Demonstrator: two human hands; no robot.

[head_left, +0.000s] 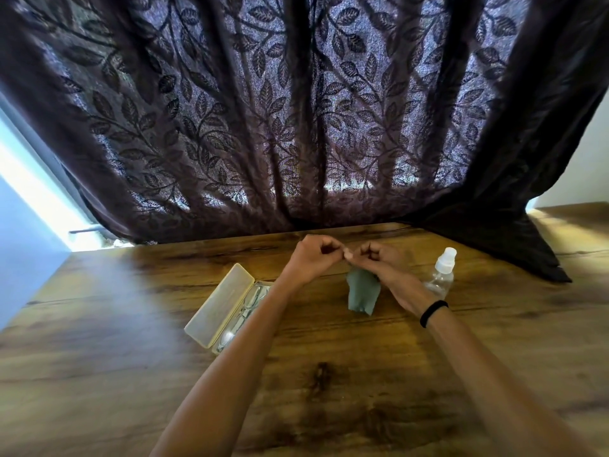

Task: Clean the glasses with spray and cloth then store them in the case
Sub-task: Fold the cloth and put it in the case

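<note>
An open cream glasses case (219,305) lies on the wooden table (99,324), left of centre, with the glasses (249,308) inside its lower half, partly hidden by my left forearm. A grey-green cloth (362,293) lies crumpled near the middle, its top edge hidden behind my right wrist. A clear spray bottle (441,272) with a white cap stands at the right. My left hand (313,255) and right hand (375,255) hover above the table behind the cloth. Both have curled fingers, meet at the fingertips and hold nothing that shows.
A dark leaf-patterned curtain (296,110) hangs along the table's far edge and drapes onto the tabletop at the right (514,245). A bright window gap (39,192) shows at the left. A black band (433,312) circles my right wrist.
</note>
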